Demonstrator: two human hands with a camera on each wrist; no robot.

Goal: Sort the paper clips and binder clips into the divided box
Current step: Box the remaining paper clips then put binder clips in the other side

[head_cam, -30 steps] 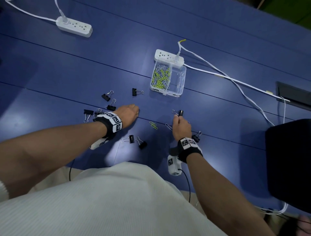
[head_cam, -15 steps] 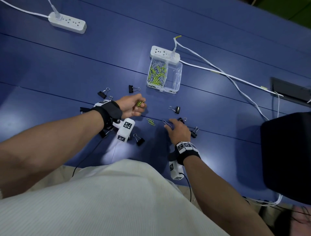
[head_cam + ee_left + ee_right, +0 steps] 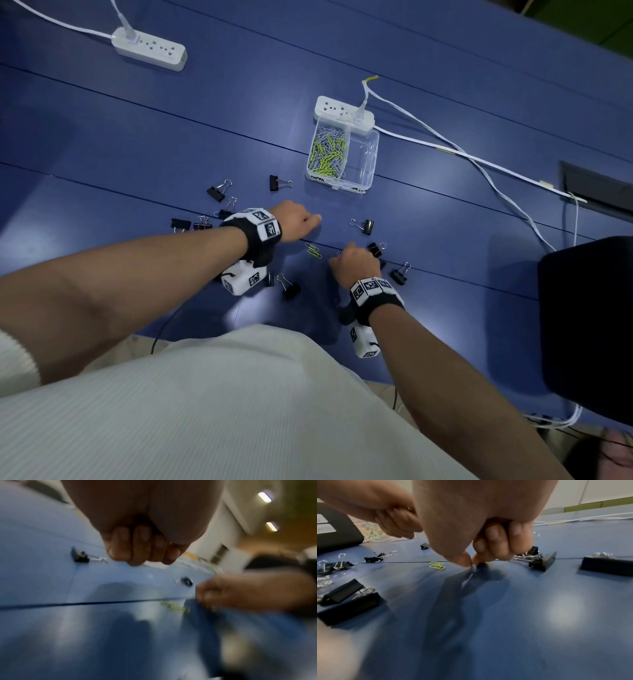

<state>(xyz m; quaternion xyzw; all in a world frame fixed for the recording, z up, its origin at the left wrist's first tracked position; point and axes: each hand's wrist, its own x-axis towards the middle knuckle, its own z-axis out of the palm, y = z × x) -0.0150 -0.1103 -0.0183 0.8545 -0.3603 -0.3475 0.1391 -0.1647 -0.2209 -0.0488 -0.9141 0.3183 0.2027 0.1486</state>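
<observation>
The clear divided box (image 3: 371, 161) stands at mid-table; its left compartment holds green and silver paper clips (image 3: 327, 154), its right one looks empty. My left hand (image 3: 310, 221) hovers knuckles-up below the box, fingers curled round a green paper clip (image 3: 169, 543) that barely shows. My right hand (image 3: 471, 562) pinches a thin silver paper clip (image 3: 473, 568) against the table with thumb and forefinger. Two green paper clips (image 3: 313, 250) lie between the hands. Black binder clips (image 3: 364, 226) lie scattered on both sides of the hands.
A white power strip (image 3: 342, 111) touches the box's far end, and another (image 3: 150, 49) sits far left. White cables (image 3: 479, 161) run off to the right. A black object (image 3: 589, 318) stands at the right edge, beyond a dark recess (image 3: 596, 185).
My left hand picked up a green paper clip, then turned knuckles-up and moved toward the box. My right hand let go of a binder clip, dropped to the table and pinched the silver paper clip.
</observation>
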